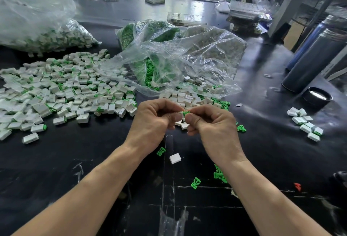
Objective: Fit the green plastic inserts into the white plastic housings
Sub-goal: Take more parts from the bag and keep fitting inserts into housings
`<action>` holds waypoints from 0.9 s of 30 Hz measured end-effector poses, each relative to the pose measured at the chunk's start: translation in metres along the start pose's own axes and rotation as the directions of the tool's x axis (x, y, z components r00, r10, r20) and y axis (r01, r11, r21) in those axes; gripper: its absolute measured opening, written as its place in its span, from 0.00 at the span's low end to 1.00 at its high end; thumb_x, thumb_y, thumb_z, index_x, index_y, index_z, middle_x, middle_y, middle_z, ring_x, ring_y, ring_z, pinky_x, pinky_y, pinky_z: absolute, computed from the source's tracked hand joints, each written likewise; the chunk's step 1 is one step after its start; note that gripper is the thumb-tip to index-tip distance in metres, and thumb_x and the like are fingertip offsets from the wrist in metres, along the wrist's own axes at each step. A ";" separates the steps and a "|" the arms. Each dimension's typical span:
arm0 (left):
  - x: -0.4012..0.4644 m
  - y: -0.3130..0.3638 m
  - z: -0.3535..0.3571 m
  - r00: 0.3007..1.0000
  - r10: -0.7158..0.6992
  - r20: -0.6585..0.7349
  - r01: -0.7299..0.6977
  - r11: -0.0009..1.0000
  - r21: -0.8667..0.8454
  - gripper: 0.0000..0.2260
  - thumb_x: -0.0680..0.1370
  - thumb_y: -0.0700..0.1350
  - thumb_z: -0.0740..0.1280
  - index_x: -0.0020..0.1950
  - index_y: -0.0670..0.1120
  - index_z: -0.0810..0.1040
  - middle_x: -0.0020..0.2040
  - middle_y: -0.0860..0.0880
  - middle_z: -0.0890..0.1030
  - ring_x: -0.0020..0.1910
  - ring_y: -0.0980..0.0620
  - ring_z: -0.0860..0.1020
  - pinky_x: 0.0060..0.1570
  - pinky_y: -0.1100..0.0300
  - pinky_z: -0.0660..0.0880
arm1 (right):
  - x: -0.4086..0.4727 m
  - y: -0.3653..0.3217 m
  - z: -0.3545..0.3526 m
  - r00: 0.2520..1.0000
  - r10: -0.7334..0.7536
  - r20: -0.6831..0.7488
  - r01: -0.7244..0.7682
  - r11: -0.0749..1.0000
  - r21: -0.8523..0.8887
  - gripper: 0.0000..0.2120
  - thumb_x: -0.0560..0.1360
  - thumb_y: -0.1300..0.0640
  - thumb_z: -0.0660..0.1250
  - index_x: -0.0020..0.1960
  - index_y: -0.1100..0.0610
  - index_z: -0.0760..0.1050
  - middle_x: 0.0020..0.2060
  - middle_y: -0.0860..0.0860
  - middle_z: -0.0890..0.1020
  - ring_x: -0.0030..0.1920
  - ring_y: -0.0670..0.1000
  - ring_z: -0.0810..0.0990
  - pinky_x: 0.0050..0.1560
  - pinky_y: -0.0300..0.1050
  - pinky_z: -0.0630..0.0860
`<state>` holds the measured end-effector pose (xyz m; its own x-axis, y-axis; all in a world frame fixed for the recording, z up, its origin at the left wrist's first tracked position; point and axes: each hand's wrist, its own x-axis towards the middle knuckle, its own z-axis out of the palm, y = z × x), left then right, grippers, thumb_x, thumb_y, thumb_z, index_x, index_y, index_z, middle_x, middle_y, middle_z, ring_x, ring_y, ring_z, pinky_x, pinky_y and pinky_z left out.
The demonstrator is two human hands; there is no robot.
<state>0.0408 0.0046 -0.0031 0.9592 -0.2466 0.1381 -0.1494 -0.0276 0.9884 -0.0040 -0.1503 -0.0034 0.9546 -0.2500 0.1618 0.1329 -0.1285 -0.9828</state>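
Your left hand [152, 121] and right hand [212, 126] pinch a green insert [185, 113] between curled fingers [195, 117], white housing [175, 158] lying below.

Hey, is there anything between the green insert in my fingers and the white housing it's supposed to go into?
Nothing visible is. The green insert is pinched between the left hand and right hand, right at the white housing held just beneath it. The fingers hide most of the housing, so its opening cannot be seen.

Left hand [150, 121] and right hand [212, 124] raised together, fingers curled, fingertips pinching
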 end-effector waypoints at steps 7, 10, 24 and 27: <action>0.000 0.003 -0.003 0.999 0.035 0.036 -0.038 0.995 0.091 0.10 0.74 0.29 0.73 0.43 0.45 0.85 0.36 0.48 0.84 0.32 0.56 0.78 0.36 0.63 0.78 | -0.001 0.003 -0.002 1.000 -0.005 0.018 0.006 0.997 -0.080 0.12 0.75 0.67 0.75 0.39 0.52 0.84 0.31 0.50 0.83 0.32 0.46 0.80 0.35 0.42 0.81; 0.000 0.004 -0.002 0.998 0.057 0.040 -0.062 0.986 0.153 0.10 0.73 0.29 0.74 0.43 0.44 0.86 0.38 0.46 0.85 0.35 0.55 0.80 0.37 0.61 0.78 | -0.002 0.002 -0.001 0.999 -0.026 0.027 0.030 0.990 -0.135 0.14 0.75 0.66 0.75 0.39 0.49 0.84 0.31 0.51 0.83 0.31 0.46 0.79 0.35 0.50 0.81; 0.003 0.006 -0.002 0.992 0.118 0.052 -0.128 0.948 0.291 0.11 0.72 0.30 0.75 0.42 0.48 0.86 0.40 0.52 0.84 0.35 0.59 0.79 0.41 0.62 0.76 | -0.002 0.002 -0.002 0.997 -0.076 -0.002 0.073 0.968 -0.241 0.11 0.75 0.65 0.75 0.38 0.51 0.84 0.29 0.49 0.81 0.31 0.46 0.78 0.38 0.57 0.81; 0.002 0.006 -0.002 0.990 0.133 0.049 -0.142 0.942 0.304 0.13 0.71 0.30 0.75 0.42 0.49 0.86 0.39 0.53 0.84 0.35 0.61 0.79 0.40 0.63 0.75 | -0.002 0.000 -0.001 0.996 -0.094 0.003 0.091 0.956 -0.280 0.11 0.75 0.64 0.76 0.39 0.50 0.84 0.29 0.44 0.81 0.32 0.44 0.78 0.40 0.57 0.82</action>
<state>0.0426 0.0056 0.0030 0.9177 -0.2955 0.2655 -0.3500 -0.2853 0.8923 -0.0067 -0.1508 -0.0035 0.9388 -0.2338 0.2531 0.1394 -0.4141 -0.8995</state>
